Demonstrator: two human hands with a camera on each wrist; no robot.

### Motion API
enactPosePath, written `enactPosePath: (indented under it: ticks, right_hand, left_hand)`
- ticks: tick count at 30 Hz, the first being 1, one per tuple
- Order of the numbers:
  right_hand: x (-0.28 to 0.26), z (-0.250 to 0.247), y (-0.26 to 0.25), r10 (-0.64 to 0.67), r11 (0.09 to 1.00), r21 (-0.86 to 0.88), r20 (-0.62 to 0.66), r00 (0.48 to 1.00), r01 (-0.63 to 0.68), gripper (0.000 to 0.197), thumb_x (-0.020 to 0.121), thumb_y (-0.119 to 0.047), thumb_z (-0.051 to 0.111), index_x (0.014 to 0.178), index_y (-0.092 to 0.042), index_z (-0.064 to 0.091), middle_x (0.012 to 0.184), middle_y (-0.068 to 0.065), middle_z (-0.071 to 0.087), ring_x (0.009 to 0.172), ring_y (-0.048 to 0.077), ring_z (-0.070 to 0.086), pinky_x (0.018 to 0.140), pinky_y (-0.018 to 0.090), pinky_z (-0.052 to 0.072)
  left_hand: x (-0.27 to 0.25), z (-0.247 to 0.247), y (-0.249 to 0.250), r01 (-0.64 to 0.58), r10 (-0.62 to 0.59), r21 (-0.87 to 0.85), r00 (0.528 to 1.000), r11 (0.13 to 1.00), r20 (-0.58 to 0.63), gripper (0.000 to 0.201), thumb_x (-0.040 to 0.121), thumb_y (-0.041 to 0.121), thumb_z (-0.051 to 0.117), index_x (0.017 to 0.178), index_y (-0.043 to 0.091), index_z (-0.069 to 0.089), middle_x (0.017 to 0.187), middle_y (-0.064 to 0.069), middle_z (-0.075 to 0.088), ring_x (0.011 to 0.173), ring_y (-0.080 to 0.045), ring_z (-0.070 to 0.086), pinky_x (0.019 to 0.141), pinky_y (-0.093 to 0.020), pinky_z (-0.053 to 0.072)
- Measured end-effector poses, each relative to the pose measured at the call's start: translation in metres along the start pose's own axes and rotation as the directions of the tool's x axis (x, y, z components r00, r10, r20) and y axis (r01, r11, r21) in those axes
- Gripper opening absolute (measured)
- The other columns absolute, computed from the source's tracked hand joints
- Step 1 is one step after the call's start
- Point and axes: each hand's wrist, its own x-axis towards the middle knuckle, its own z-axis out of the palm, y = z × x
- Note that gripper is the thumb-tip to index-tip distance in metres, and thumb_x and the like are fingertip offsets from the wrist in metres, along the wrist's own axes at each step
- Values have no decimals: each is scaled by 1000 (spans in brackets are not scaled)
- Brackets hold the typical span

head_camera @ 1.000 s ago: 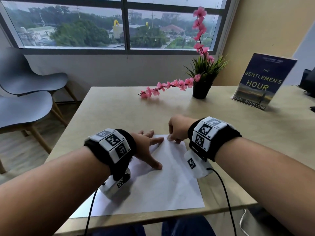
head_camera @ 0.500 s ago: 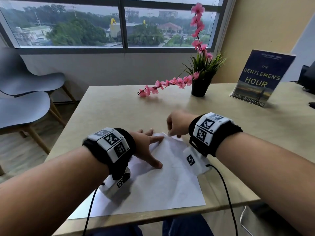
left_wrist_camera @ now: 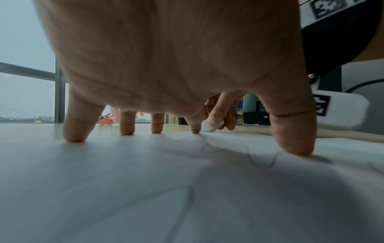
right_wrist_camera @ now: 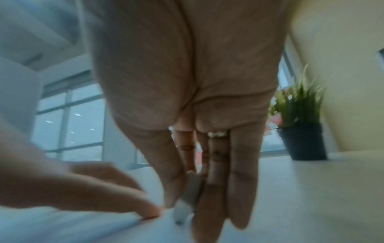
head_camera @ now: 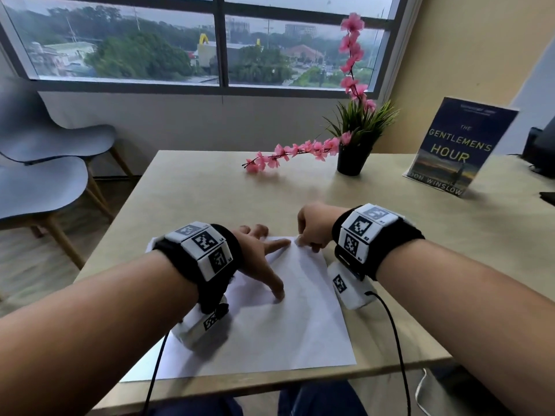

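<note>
Forward, eraser [left_wrist_camera: 213,127] at far edge of paper [head_camera: 285,334]

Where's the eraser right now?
Left wrist view, right of centre: the white eraser is pinched in the right hand at the far edge of the paper, beside the left hand's index finger.

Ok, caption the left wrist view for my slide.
Left hand pins a pencil-marked sheet flat with spread fingertips while, just beyond, the right hand pinches a small white eraser at its far edge.
</note>
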Motion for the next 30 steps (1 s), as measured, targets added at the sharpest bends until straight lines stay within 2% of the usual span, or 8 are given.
enactPosePath:
  ticks: [2,5,10,17,19,21,26,30]
  right_hand:
    - [-1,5,-5,-49,998,-39,1,999,49,23,89,-16,64,105,-2,70,93,10,76,84,22,71,79,32,56]
    - [0,3,-4,-39,999,36,33,999,38,24,88,-21,67,104,-4,71,84,7,75,70,16,63,79,30,55]
    - [7,-1,-1,8,997,75,51,999,-12,30,88,-24,69,107,1,70,97,12,76,76,17,63,88,34,54]
    - [-1,3,-6,-59,998,4,60,996,59,25,89,-20,67,106,-3,69,93,9,76,84,20,71,84,32,55]
    - [0,-3,1,-29,999,-16,56,998,30,28,91,-20,65,110,-1,68,101,11,75,87,23,69,73,30,55]
    - [1,-7,8,2,999,-37,24,1000,-1,28,92,-19,63,111,0,69,103,12,74,80,19,62,57,22,46]
    - [-4,7,-2,-95,993,71,77,992,89,14,88,-15,66,98,-7,66,61,0,64,63,17,62,69,25,53]
    - [3,1,4,-36,996,80,30,999,33,20,89,-15,65,104,-2,67,69,4,68,70,20,64,69,28,55]
  left_hand:
    - [0,0,-1,-7,7,-4,1000,1000,-3,105,60,75,63,140,61,-5,158,7,-3,147,-27,1,115,-47,17]
    - [1,0,-2,-6,6,-9,1000,1000,-4,106,58,76,63,139,62,-4,158,8,-3,146,-25,1,114,-46,18]
    - [3,1,-2,-8,8,-23,1000,1000,-2,107,56,76,64,138,64,-4,157,10,0,145,-25,4,114,-45,21]
    - [2,0,-2,0,0,17,1000,1000,3,105,60,78,60,138,63,-7,159,8,-7,147,-26,-1,115,-48,17]
    - [3,0,-1,7,-7,11,1000,1000,7,106,59,78,61,139,62,-6,159,9,-6,147,-26,-1,116,-48,17]
    - [3,1,-1,14,-14,-2,1000,1000,15,106,57,78,61,139,63,-5,159,10,-6,147,-26,-3,117,-48,16]
    - [2,1,-1,-2,2,-2,1000,1000,-12,104,58,76,63,136,65,-5,158,7,-2,146,-26,4,114,-48,22]
    - [2,1,-1,8,-8,-29,1000,1000,-11,105,55,76,64,136,67,-2,156,10,2,145,-24,5,114,-46,23]
